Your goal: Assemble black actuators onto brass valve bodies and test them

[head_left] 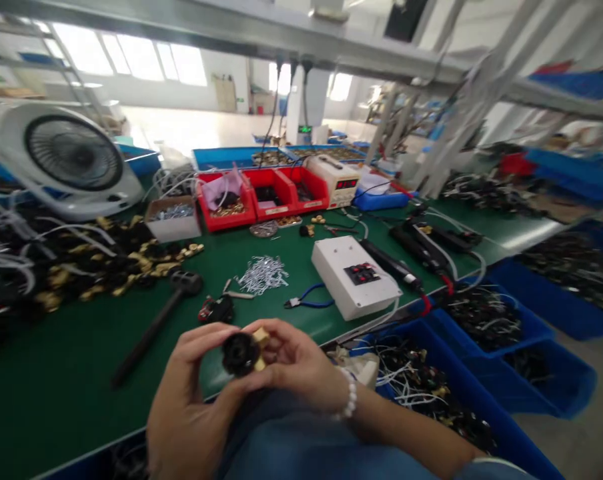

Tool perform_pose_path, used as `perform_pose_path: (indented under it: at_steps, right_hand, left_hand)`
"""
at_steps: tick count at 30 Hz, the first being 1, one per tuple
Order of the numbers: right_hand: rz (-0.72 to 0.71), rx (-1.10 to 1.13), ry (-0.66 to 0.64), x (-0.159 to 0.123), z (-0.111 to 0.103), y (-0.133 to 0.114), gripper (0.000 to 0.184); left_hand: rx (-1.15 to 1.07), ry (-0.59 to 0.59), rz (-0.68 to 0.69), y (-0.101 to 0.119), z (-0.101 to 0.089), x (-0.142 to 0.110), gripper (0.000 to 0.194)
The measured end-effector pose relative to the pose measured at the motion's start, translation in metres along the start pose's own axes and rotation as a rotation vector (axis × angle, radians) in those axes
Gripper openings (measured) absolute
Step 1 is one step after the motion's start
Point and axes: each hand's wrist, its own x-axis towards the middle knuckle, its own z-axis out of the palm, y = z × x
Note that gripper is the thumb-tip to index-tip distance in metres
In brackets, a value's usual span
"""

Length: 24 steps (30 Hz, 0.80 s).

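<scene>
Between my two hands is a small valve-like fitting with a round black body and brass ends, held above the bench's near edge. My left hand pinches its black side between thumb and fingers. My right hand, with a white bead bracelet on the wrist, grips the brass side. Just beyond the hands lies a small black part with red bits. A black hammer rests to the left. Blue-handled cutters and a pile of silver screws lie farther back.
A white switch box stands right of the cutters, with black power screwdrivers beyond. Red bins and a white fan line the back. Brass-and-black fittings heap at left. Blue bins sit below the right edge.
</scene>
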Motion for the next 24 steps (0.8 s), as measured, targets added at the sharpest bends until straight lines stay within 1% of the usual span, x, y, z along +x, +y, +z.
perform_pose_path:
  at_steps: [1, 3, 7, 9, 11, 12, 14, 15, 16, 17, 18, 19, 20, 21, 22, 24]
  right_hand:
    - [-0.012, -0.002, -0.014, -0.002, 0.000, -0.005, 0.047]
    - [-0.023, -0.008, -0.053, -0.003, -0.001, -0.010, 0.046]
    - [-0.050, -0.057, -0.080, -0.007, 0.000, -0.011, 0.046]
    - [-0.070, -0.069, -0.105, -0.010, 0.001, -0.012, 0.042]
    - [-0.091, -0.086, -0.118, -0.012, 0.001, -0.014, 0.039]
    - [-0.100, -0.099, -0.109, -0.014, 0.001, -0.015, 0.039]
    - [-0.114, -0.123, -0.077, -0.015, -0.001, -0.017, 0.041]
    - [-0.124, -0.127, -0.065, -0.016, -0.002, -0.017, 0.041]
    - [-0.130, -0.125, -0.058, -0.016, -0.004, -0.018, 0.042]
    - [-0.133, -0.115, -0.056, -0.016, -0.005, -0.017, 0.042]
    - [-0.136, -0.101, -0.057, -0.016, -0.006, -0.017, 0.042]
    - [-0.140, -0.083, -0.059, -0.016, -0.007, -0.017, 0.042]
    - [-0.140, -0.069, -0.062, -0.016, -0.007, -0.016, 0.041]
    - [-0.139, -0.059, -0.065, -0.016, -0.007, -0.016, 0.041]
    - [-0.140, -0.054, -0.063, -0.017, -0.007, -0.016, 0.040]
    - [-0.130, -0.072, -0.044, -0.018, -0.005, -0.018, 0.039]
  left_hand:
    - [-0.018, -0.018, 0.011, 0.004, 0.001, 0.000, 0.040]
    - [-0.051, -0.023, 0.043, 0.012, 0.007, 0.003, 0.041]
    - [-0.084, -0.045, 0.077, 0.024, 0.014, 0.003, 0.048]
    - [-0.101, -0.075, 0.080, 0.027, 0.012, 0.003, 0.051]
    - [-0.118, -0.096, 0.065, 0.025, 0.004, 0.008, 0.046]
    - [-0.105, -0.073, 0.047, 0.023, 0.000, 0.013, 0.043]
    - [0.038, 0.027, -0.030, 0.015, -0.011, 0.028, 0.045]
    - [0.183, 0.082, -0.085, 0.010, -0.015, 0.036, 0.046]
    - [0.376, 0.087, -0.153, 0.004, -0.018, 0.043, 0.047]
    - [0.574, 0.048, -0.224, -0.002, -0.018, 0.050, 0.048]
    - [0.748, -0.025, -0.301, -0.008, -0.016, 0.055, 0.049]
    - [0.873, -0.113, -0.377, -0.014, -0.012, 0.058, 0.051]
    - [0.943, -0.193, -0.441, -0.021, -0.006, 0.060, 0.054]
    - [0.963, -0.253, -0.490, -0.027, 0.002, 0.060, 0.057]
    - [0.946, -0.288, -0.519, -0.034, 0.010, 0.059, 0.060]
    - [0.870, -0.295, -0.533, -0.048, 0.022, 0.055, 0.061]
